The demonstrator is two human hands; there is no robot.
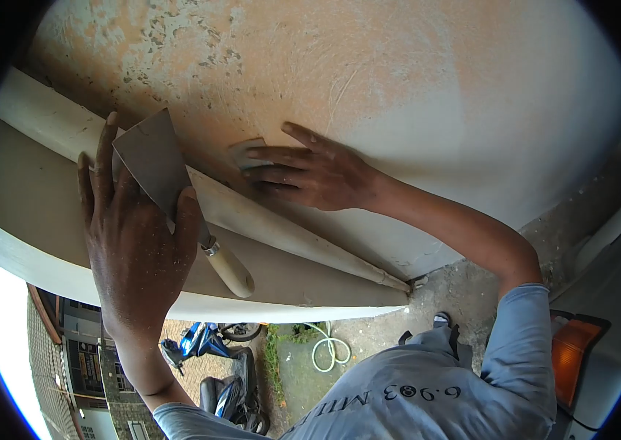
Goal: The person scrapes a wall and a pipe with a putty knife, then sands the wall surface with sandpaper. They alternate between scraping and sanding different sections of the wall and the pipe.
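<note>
My left hand [141, 253] grips a putty knife [155, 158], the thumb pressed over its wide grey blade. The knife's pale wooden handle [229, 271] points down and away from the palm, while the outer fingers reach up over a cream pipe [53, 110]. Flat against the wall [398, 81], my right hand [321, 172] presses a small piece of sandpaper [246, 150] under its fingers. The wall surface is worn orange and chipped around the paper and whiter to the right. Fine pale dust speckles the left hand.
The pipe runs along the wall down to a corner by the ground. Below stand a blue motorbike [229, 367] and a coiled hose [331, 352] on the ground. An orange vehicle light [574, 359] is close by my right arm. A building [90, 359] shows at lower left.
</note>
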